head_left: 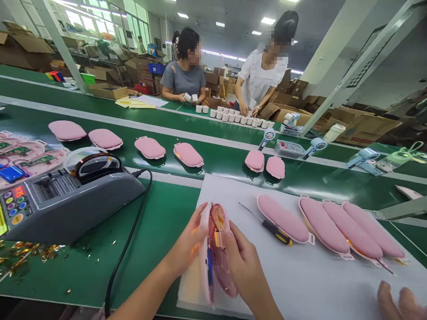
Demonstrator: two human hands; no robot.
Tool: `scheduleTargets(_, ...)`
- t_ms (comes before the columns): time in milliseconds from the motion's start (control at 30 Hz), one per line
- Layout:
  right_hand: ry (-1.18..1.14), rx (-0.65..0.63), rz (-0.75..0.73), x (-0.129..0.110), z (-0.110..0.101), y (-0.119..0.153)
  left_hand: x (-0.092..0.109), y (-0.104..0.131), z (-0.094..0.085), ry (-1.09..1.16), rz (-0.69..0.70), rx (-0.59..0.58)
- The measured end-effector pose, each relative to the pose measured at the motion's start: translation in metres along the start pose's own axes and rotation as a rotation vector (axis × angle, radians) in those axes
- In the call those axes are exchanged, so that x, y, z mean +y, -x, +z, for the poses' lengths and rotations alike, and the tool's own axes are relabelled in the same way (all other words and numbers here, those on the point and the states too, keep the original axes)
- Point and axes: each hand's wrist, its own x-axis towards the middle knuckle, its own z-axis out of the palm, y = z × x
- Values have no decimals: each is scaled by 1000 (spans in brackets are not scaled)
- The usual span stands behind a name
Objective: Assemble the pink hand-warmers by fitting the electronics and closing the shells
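A pink oval casing (224, 271) is held on edge over the white sheet, its two halves parted like a clam. Red and dark wires, a blue block and a yellowish taped piece show inside. My left hand (185, 249) grips the left half, fingers along its outer side. My right hand (245, 258) is closed on the right half, thumb near the inner edge. To the right lies a screwdriver (275, 232) with a black and yellow handle, against a closed pink casing (283, 218).
More pink casings (323, 224) lie right; others (188, 154) sit along the green belt (220, 171). A grey tape dispenser (83, 195) with a black cable (128, 244) stands left. Another person's fingers (398, 302) show at lower right. Two people work opposite by white cups (233, 116).
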Motion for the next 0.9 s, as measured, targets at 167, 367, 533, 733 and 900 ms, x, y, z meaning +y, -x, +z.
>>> scheduleTargets(167, 334, 162, 15, 30, -9, 3, 13, -9, 4, 156, -223, 91)
scheduleTargets(367, 798, 123, -490, 55, -20, 12, 19, -13, 0, 151, -382, 209)
scheduleTargets(533, 826, -132, -531, 43, -17, 19, 16, -13, -4, 165, -493, 190)
scheduleTargets(733, 695, -264, -548, 35, -7, 5, 9, -12, -8, 193, -521, 75)
scheduleTargets(900, 514, -107, -343, 29, -5, -2, 7, -8, -8, 75, -455, 113)
